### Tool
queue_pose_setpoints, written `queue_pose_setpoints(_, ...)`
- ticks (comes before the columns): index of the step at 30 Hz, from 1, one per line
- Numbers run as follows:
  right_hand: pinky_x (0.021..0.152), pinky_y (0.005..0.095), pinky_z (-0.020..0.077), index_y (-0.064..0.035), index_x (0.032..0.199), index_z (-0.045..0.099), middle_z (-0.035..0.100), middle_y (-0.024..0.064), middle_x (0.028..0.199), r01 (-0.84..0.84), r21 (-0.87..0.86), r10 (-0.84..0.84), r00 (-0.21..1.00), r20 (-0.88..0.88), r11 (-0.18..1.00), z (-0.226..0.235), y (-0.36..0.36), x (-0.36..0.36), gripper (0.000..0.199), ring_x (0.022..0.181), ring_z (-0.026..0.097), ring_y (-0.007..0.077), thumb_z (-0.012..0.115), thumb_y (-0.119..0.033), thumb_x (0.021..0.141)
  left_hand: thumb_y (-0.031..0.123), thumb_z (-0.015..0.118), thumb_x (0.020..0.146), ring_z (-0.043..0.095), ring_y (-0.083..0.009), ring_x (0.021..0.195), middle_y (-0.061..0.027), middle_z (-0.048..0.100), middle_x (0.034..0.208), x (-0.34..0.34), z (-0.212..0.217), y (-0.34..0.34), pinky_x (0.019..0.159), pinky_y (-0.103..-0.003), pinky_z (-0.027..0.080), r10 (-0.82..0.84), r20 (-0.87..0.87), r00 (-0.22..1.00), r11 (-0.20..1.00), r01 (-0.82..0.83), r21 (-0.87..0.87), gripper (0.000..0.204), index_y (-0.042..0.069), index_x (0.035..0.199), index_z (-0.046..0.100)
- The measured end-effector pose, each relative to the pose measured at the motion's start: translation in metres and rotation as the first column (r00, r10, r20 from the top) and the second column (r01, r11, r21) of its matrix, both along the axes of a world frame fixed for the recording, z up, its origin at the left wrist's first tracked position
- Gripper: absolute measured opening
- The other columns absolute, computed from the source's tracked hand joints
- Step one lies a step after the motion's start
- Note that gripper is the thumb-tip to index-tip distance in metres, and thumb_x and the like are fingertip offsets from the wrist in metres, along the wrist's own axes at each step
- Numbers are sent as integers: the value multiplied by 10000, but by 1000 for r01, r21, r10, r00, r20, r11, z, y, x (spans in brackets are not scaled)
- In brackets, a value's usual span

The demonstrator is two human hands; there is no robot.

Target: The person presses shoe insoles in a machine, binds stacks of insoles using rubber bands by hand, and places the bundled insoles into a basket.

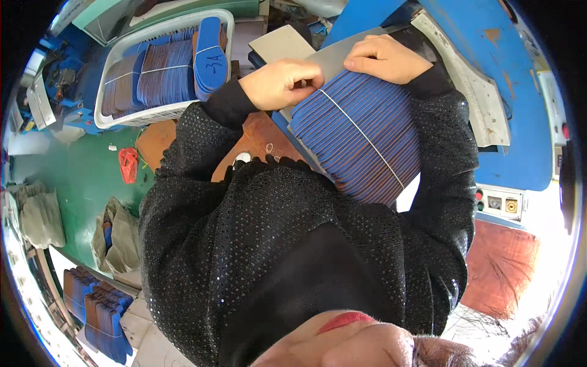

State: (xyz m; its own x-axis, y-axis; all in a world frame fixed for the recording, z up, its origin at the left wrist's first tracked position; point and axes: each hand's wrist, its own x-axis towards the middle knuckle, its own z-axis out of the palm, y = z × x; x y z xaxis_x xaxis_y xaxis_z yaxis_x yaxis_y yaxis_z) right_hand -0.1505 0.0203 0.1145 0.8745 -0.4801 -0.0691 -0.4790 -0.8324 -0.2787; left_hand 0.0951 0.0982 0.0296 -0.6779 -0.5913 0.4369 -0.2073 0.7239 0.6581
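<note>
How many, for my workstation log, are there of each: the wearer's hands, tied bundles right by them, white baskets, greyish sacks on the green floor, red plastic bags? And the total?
Hands: 2, left hand and right hand
Tied blue-and-brown bundle: 1
White basket: 1
Greyish sacks: 2
Red plastic bag: 1
Total: 7

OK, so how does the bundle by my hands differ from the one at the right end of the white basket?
The bundle by your hands shows mostly striped edges; the basket's right-end bundle shows a broad blue face with dark marking. The first looks larger in view than the second. The first has your left hand and right hand at it; the second sits untouched in the white basket. Both show blue and brown.
</note>
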Motion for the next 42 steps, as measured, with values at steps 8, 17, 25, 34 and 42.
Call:
queue_pose_setpoints(8,731,331,509,-73,1005,722,699,121,872,14,90,-12,1000,-23,996,6,5,6,411,805,662,225,553,-440,928,57,503,885,589,-369,785,-150,574,831,-17,2,-21,669,-426,477,98,-67,993,943,-114,-313,63,49,945,486)
queue_pose_setpoints(17,865,379,491,-135,1100,701,696,138,1024,99,18,-98,994,-43,995,1,4,-15,395,950,657,301,504,-434,933,176,522,904,617,-391,832,-186,624,873,-58,-2,-63,700,-451,488,204,57,977,976,-198,-92,141,52,970,514)
queue_pose_setpoints(25,902,380,465,-55,1139,612,628,133,1053,177,-369,-129,980,151,912,25,30,-28,344,1017,591,294,619,-304,902,167,590,899,620,-277,1074,-177,615,1196,-44,15,-75,902,-366,496,96,389,916,989,-132,67,395,86,1281,528)
queue_pose_setpoints(34,637,382,516,-70,786,604,599,72,736,638,-227,-602,770,211,736,15,229,-70,146,731,644,267,688,-188,759,272,479,974,418,-364,1290,-207,491,1349,-166,110,-70,1067,-466,311,-456,240,857,660,507,-555,338,60,1217,582)
queue_pose_setpoints(42,605,418,532,-15,741,600,628,157,671,854,-251,-851,501,158,456,0,242,-60,116,629,656,318,626,-128,734,566,251,999,343,-265,1385,-94,488,1412,-316,57,-33,1147,-551,144,-725,453,519,358,846,-396,614,128,1314,544)
